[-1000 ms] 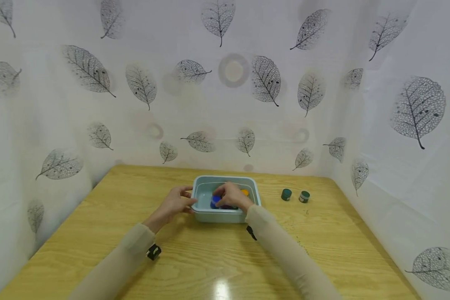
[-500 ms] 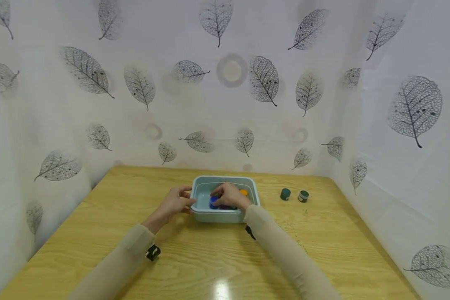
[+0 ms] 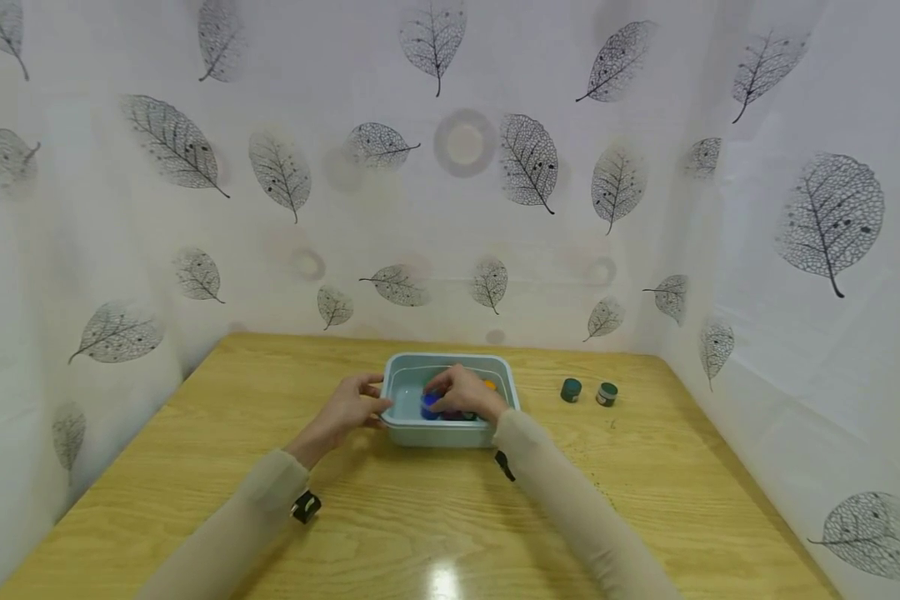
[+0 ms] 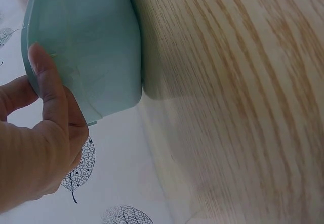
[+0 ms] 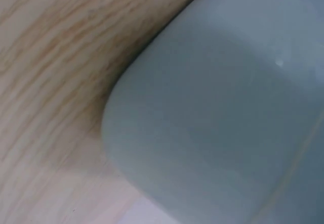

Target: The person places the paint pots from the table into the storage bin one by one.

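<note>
On the wooden table stands a pale blue-green plastic bin. My left hand grips its left end; the left wrist view shows the thumb and fingers on either side of the rim. Reaching into the bin from the right, my right hand pinches a small blue jar with thumb and fingertips. An orange item shows behind that hand, and darker items beneath it are mostly hidden. The right wrist view shows just the bin's outer wall close up, not the hand.
To the right of the bin, two small dark green-lidded jars stand close together on the table. Tiny dark specks lie near the right forearm. A leaf-patterned curtain hangs behind the table and along its sides.
Both hands stay almost in place. My right fingers shift slightly about the blue jar inside the bin; the bin and the two green-lidded jars have not moved on the table.
</note>
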Demonstrator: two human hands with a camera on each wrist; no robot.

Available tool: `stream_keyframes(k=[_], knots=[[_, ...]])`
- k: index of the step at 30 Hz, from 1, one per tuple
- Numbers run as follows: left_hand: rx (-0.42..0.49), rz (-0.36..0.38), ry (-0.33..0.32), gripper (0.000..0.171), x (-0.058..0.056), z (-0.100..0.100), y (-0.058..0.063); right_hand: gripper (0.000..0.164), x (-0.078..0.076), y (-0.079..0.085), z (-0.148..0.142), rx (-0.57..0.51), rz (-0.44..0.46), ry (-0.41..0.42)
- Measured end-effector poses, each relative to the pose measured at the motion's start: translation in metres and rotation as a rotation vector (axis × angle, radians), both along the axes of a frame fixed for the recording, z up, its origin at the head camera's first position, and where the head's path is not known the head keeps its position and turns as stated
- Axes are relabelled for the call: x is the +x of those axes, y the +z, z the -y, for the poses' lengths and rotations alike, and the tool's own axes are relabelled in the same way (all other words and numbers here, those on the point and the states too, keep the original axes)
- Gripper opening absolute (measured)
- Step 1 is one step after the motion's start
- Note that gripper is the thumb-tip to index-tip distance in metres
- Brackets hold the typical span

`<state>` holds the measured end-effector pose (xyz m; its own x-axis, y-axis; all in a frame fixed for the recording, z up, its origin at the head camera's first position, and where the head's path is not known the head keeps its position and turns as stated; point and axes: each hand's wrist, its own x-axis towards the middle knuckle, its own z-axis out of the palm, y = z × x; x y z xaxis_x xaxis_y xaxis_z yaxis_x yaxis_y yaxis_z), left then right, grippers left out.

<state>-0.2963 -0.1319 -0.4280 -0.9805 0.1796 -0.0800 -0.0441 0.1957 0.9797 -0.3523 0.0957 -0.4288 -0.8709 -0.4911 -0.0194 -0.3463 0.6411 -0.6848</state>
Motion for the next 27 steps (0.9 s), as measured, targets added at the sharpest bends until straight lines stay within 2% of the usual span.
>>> stream_keyframes(k=[6, 16, 22, 27], knots=[[-0.007, 0.006, 0.001, 0.055, -0.001, 0.0, -0.001, 0.033, -0.003, 0.0, -0.007, -0.078, 0.013, 0.02], [-0.001, 0.021, 0.015, 0.056, -0.003, 0.0, -0.003, 0.028, -0.005, 0.013, -0.024, -0.182, 0.047, 0.011], [-0.001, 0.027, 0.016, 0.056, -0.003, 0.0, -0.003, 0.033, -0.005, 0.011, -0.04, -0.224, 0.075, 0.022], [-0.002, 0.014, 0.006, 0.056, -0.003, 0.0, -0.003, 0.037, -0.006, 0.008, -0.056, -0.326, 0.077, -0.017]])
